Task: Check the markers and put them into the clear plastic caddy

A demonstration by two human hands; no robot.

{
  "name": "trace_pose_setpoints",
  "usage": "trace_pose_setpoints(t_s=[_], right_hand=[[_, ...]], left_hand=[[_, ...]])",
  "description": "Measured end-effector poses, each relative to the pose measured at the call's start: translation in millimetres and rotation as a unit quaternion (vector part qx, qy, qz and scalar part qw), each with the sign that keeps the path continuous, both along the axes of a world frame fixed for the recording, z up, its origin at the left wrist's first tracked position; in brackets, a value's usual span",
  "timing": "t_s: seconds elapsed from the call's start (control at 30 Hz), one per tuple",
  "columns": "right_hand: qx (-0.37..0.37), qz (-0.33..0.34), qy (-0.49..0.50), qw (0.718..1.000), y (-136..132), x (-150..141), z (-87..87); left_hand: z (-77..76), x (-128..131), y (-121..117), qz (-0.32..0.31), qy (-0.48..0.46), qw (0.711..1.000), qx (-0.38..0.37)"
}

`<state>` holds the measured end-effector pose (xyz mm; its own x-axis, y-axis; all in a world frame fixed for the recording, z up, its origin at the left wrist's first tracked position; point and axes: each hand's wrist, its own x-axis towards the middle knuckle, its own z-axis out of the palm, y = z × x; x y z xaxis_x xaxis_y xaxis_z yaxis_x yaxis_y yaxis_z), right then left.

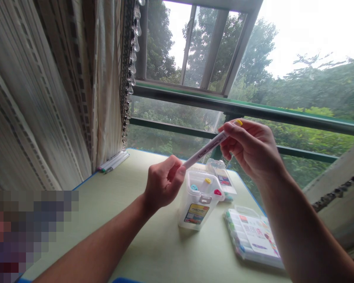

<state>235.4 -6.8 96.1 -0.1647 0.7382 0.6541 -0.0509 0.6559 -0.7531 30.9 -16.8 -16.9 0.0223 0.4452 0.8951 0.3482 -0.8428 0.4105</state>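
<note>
A white marker [205, 150] with dark print and a yellow end is held slantwise in the air between both hands. My left hand [165, 181] pinches its lower end. Higher up, the fingers of my right hand [250, 145] grip the other end, where the yellow tip shows. Just below the marker stands a clear plastic container [194, 200] with a marker label on its front. Inside it I see a few markers with blue, yellow and red ends.
Behind the container is a second clear case [224, 179]. A flat box of markers [253, 236] lies on the right of the pale green table [153, 247]. Several loose markers [115, 162] lie at the far left edge. Curtains [47, 90] hang at left, a window behind.
</note>
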Motion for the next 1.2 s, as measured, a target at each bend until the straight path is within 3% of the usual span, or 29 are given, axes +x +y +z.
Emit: trace_pose_setpoints(t_s=[0.2, 0.53, 1.2], right_hand=[[0.015, -0.008, 0.000, 1.000, 0.2, -1.1, -0.5], [0.053, -0.088, 0.036, 0.994, 3.5, 0.9, -0.3], [0.037, -0.086, -0.058, 0.994, 4.0, -0.3, -4.4]], left_hand=[[-0.6, -0.6, -0.2, -0.015, 0.007, 1.000, -0.015], [-1.4, -1.0, -0.9, -0.045, 0.014, 0.998, -0.038], [-2.3, -0.1, -0.7, -0.058, 0.050, 0.997, -0.013]])
